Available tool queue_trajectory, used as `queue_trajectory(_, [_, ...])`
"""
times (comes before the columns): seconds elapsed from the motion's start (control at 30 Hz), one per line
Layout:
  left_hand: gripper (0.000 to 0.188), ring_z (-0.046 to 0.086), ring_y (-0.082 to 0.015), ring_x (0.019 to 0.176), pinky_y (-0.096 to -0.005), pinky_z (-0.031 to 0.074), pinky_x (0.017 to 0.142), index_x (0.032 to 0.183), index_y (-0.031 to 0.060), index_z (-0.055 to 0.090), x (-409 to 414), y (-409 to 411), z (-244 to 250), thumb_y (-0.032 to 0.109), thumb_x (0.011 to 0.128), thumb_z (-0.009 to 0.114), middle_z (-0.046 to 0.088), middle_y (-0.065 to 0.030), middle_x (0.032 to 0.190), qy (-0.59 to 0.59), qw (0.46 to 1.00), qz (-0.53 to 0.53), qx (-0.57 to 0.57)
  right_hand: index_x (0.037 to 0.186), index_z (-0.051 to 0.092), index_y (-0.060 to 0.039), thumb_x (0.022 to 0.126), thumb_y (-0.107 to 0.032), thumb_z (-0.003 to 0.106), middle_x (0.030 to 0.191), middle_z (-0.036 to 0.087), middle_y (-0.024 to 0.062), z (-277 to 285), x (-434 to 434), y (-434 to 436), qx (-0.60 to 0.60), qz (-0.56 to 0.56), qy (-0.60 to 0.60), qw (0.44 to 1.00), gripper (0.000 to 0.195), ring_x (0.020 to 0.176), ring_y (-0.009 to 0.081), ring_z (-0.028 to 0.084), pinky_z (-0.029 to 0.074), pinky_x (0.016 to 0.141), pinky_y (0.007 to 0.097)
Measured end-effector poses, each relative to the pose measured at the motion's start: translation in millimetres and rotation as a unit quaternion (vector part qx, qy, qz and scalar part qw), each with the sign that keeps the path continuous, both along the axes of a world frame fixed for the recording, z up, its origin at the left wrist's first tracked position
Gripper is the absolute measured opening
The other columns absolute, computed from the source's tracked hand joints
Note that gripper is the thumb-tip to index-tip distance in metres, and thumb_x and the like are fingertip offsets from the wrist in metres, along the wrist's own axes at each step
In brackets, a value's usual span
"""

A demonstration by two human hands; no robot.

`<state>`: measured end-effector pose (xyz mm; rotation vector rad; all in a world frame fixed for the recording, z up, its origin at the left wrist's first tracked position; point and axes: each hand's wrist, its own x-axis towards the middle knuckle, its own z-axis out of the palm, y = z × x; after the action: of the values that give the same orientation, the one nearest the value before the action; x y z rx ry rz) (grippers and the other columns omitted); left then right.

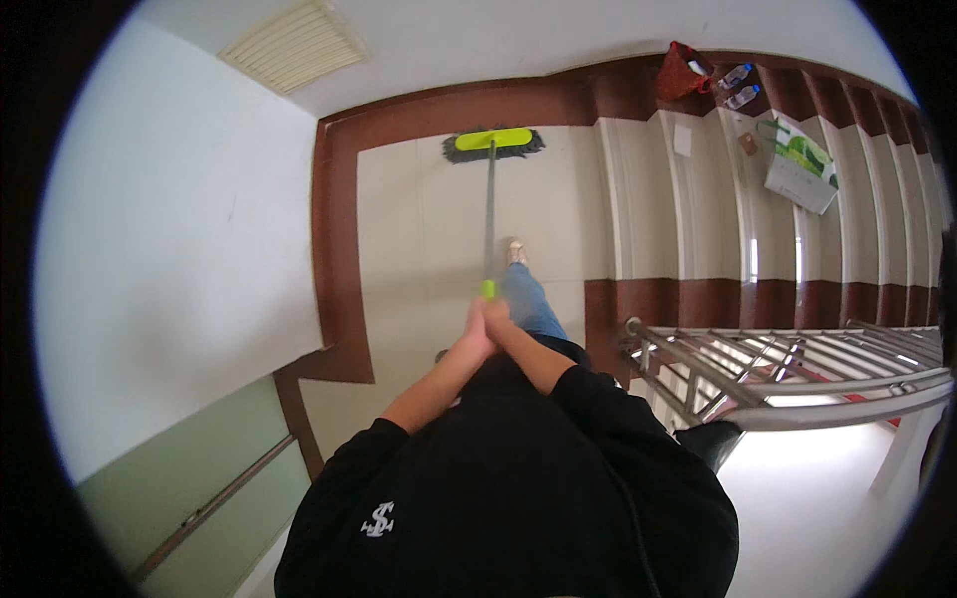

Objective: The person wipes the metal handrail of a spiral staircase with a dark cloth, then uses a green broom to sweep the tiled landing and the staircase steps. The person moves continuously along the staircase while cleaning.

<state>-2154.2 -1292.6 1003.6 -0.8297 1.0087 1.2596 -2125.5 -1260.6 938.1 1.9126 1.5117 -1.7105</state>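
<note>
Both of my hands are closed together around the pole of a flat dust mop (490,209), just behind its green collar. My left hand (477,320) is on the left side of the grip and my right hand (496,317) presses against it; their fingers overlap and look slightly blurred. The metal pole runs straight ahead to a lime-green mop head (493,139) with a dark grey fringe, lying flat on the beige tiles near the far wall's brown border. One shoe (516,253) stands on the tiles beside the pole.
Stairs (703,224) adjoin the landing at the right, bearing a red bag (682,73), plastic bottles (743,97), a white-and-green bag (804,168) and a small brown item (748,143). A metal railing (748,392) stands at the lower right. White walls (187,224) bound the left and far sides.
</note>
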Motion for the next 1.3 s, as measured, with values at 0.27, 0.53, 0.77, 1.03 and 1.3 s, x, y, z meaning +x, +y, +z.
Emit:
queue_trajectory(0.27, [0.065,0.065,-0.0236,0.090,-0.0441,0.057,0.080,0.121,0.0144,0.061,-67,135,-7,0.071,0.090,0.059,0.065,-0.0056,0.105,0.091,0.995,0.038,-0.003,0.097,0.071,0.0055,0.090,-0.041,0.070,0.091,0.072,0.0200,-114,-70,133,0.004,-0.004,0.103,0.995,0.047,0.083,0.0326,0.069,0.054,0.069,0.0469])
queue_trajectory(0.53, [0.072,0.063,-0.0247,0.108,-0.0452,0.054,0.094,0.136,0.0075,0.054,-85,199,10,0.066,0.095,0.061,0.061,-0.0116,0.124,0.112,0.991,0.047,0.051,0.095,0.068,0.0092,0.082,-0.040,0.073,0.081,0.069,0.0195,-13,-101,266,-0.018,0.070,0.068,0.995,0.051,0.073,0.0310,0.070,0.054,0.061,0.0481])
queue_trajectory(0.77, [0.044,0.067,-0.0211,0.100,-0.0399,0.056,0.093,0.117,0.0042,0.062,-68,72,15,0.045,0.101,0.064,0.068,-0.0093,0.106,0.156,0.969,0.076,0.175,0.085,0.067,0.0016,0.086,-0.021,0.068,0.074,0.064,0.0090,-36,-106,213,-0.222,0.377,0.156,0.886,0.022,0.063,0.0198,0.062,0.049,0.051,0.0367])
queue_trajectory(1.03, [0.045,0.067,-0.0192,0.066,-0.0374,0.054,0.060,0.092,0.0012,0.069,119,-169,26,0.046,0.098,0.063,0.069,-0.0092,0.074,0.341,0.934,-0.089,-0.053,0.101,0.068,-0.0038,0.093,-0.040,0.069,0.088,0.068,0.0086,-25,32,-31,-0.279,0.704,0.096,0.646,0.037,0.080,0.0267,0.067,0.053,0.062,0.0446])
queue_trajectory(1.3, [0.040,0.068,-0.0383,0.085,-0.0491,0.052,0.075,0.097,0.0003,0.067,341,-311,136,0.039,0.098,0.060,0.070,-0.0220,0.088,0.380,0.862,-0.058,-0.331,0.110,0.068,-0.0042,0.095,-0.048,0.062,0.090,0.065,0.0077,52,183,-224,-0.397,0.797,0.023,0.454,0.047,0.075,0.0219,0.061,0.048,0.060,0.0373])
